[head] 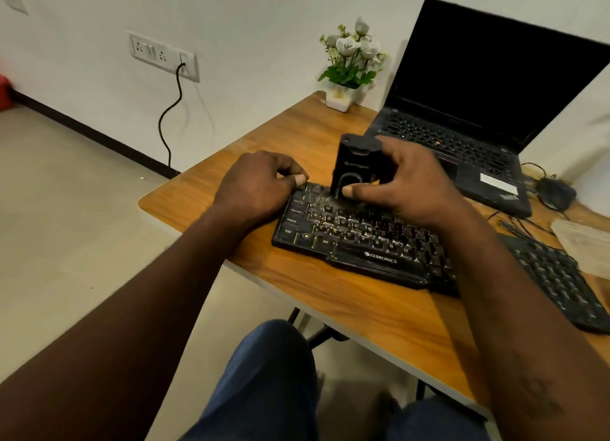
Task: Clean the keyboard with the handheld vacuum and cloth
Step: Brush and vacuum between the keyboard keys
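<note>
A black Zebronics keyboard lies at an angle on the wooden table. Pale dust specks show among its upper-left keys. My right hand grips a black handheld vacuum that stands upright with its lower end pressed on the keyboard's top rows. My thumb lies across its front. My left hand rests on the keyboard's far left corner with the fingers curled, holding that edge. A pale folded cloth lies at the table's right edge.
An open black laptop stands behind the keyboard, with a mouse and cables to its right. A second black keyboard lies at the right. A small potted plant sits at the table's back corner. A wall socket carries a cord.
</note>
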